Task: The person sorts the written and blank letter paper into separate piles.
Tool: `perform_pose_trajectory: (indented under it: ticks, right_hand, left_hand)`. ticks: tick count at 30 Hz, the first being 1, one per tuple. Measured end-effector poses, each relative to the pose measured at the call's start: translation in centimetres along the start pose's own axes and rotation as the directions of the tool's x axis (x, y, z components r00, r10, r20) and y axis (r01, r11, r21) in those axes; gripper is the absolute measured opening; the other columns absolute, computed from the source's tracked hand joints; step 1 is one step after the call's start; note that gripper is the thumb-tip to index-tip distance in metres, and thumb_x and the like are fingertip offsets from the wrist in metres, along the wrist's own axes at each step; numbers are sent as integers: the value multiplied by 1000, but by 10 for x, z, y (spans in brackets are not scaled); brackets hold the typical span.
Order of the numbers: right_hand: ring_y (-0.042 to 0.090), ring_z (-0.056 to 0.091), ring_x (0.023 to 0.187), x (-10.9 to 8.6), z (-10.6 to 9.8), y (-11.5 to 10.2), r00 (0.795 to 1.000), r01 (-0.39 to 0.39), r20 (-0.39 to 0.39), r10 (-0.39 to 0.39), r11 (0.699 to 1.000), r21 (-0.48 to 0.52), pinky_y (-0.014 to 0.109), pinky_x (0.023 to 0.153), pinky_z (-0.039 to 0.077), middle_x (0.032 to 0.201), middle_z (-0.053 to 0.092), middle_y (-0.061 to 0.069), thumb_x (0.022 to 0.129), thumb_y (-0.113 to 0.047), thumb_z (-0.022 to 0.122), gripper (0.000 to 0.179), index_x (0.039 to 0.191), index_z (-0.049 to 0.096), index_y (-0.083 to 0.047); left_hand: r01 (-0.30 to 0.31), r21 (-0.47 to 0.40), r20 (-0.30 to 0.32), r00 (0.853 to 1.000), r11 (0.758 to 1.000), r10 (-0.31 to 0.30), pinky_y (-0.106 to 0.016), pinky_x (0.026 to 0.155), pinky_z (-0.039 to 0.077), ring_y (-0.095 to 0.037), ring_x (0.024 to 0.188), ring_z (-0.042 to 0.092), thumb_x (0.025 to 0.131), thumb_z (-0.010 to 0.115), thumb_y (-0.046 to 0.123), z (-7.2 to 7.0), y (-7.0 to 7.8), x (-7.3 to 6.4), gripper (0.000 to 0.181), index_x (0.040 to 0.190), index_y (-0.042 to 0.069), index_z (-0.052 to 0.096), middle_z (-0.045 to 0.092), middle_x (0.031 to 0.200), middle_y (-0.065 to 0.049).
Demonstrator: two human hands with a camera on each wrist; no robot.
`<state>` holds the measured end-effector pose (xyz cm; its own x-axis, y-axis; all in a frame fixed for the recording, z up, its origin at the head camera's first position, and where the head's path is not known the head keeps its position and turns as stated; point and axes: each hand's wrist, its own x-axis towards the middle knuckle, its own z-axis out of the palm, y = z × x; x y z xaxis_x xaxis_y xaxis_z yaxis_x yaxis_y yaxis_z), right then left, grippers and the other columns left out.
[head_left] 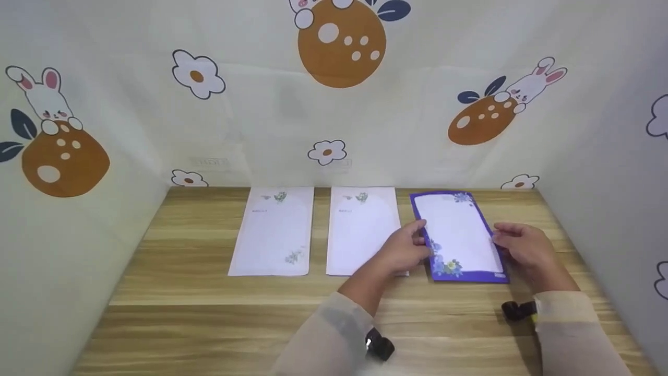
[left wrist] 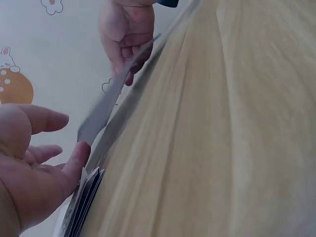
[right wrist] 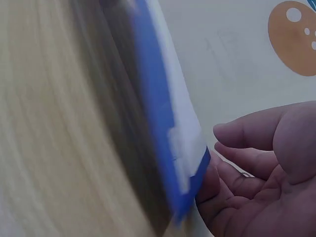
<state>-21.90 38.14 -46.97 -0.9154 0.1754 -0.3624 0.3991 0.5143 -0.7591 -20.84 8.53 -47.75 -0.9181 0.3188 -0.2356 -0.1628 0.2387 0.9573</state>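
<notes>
A purple-bordered sheet of stationery paper (head_left: 459, 230) with blue flowers lies between my hands at the right of the wooden table. My left hand (head_left: 404, 248) is at its left edge, overlapping the middle white sheet (head_left: 360, 230) in the head view. At the right edge is my right hand (head_left: 524, 245). The left wrist view shows the purple-bordered sheet (left wrist: 101, 113) tilted above the tabletop, one left fingertip right at its near end. In the right wrist view, its blue-purple corner (right wrist: 192, 182) meets my right fingers, while the thumb stands apart, extended.
Another white flowered sheet (head_left: 271, 235) lies to the left. Several thin layers (left wrist: 84, 207) are stacked below my left hand in the left wrist view. A printed cloth backdrop (head_left: 261, 115) with rabbits and oranges rises behind the wooden table (head_left: 209, 324) and along both sides.
</notes>
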Motion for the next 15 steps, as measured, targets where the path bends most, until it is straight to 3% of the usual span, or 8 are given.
perform_pose_trajectory:
  ticks: [4,10,15]
  right_hand:
    - [14,64,115,0,0,1,1000,-15,12,14,998,57,20,87,59,155,57,19,109,-27,61,60,163,44,-7]
    - [18,62,124,-2,0,-1,999,-32,11,31,995,99,20,91,58,162,51,20,110,-27,60,61,164,42,-7]
    - [14,65,113,-2,1,-5,999,-33,15,32,989,147,24,92,61,160,52,19,108,-28,62,64,164,40,-5]
  left_hand:
    - [-5,-37,39,999,999,6,-39,117,54,-24,151,54,95,75,8,-1,1,0,80,166,21,40,51,166,-6]
    - [-16,-86,71,997,996,22,-41,127,43,-26,160,42,97,73,8,-3,1,0,82,168,23,36,41,173,-5]
    - [-36,-123,61,997,992,44,-40,134,31,-26,165,32,94,74,6,-6,0,2,87,169,23,34,35,176,-6]
